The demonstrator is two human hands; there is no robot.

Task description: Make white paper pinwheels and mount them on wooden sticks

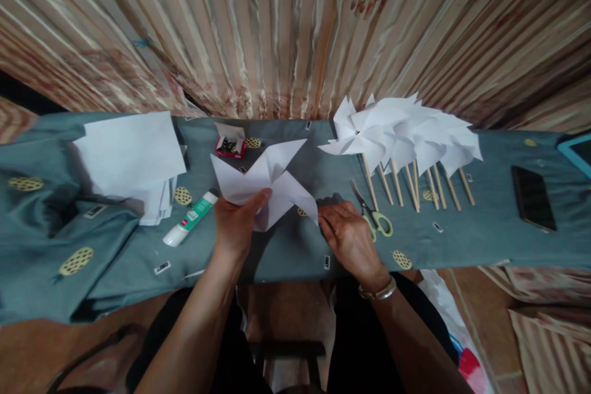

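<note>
A white paper pinwheel point(277, 188) without a stick is held above the table in front of me. My left hand point(237, 218) grips its lower left side, thumb pressed on the paper near the middle and fingers beneath. At the tip of its right blade, my right hand point(346, 231) has its fingers bent together, the fingertips touching the paper's corner. Scissors point(376, 215) with pale green handles lie just beyond my right hand. A green and white glue stick point(190, 219) rests left of my left hand. Behind the pinwheel stands an open red box point(231, 146) of small dark metal pieces.
Several finished pinwheels point(401, 129) on wooden sticks lie overlapped at the back right. A stack of white paper point(133, 154) sits on the left. A dark phone point(533, 198) and a blue-edged object point(577, 154) are far right. Curtains point(286, 31) hang behind the grey-green tablecloth point(286, 265).
</note>
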